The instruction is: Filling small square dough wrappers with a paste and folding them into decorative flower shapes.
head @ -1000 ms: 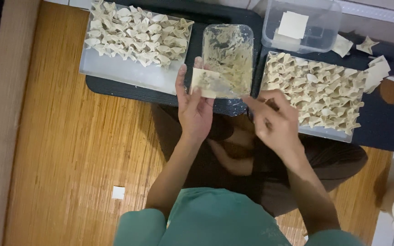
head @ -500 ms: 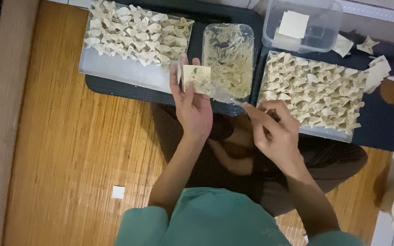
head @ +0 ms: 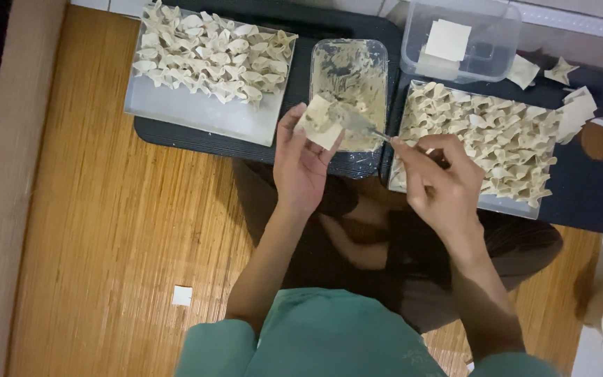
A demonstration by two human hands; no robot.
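Wrapper (head: 320,123) flat on L hand (head: 301,164), fingers up; R hand (head: 441,185) grip pinching spoon (head: 354,120).

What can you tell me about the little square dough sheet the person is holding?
The small, pale cream square dough wrapper looks thin, soft and floury. It lies fairly flat, one corner pointing up, on the fingers of the left hand, held above the near end of the clear rectangular plastic tub of beige filling. The tip of a slim metal utensil, held in the right hand, rests on its right side, spreading a dab of filling there. The wrapper is not folded yet.
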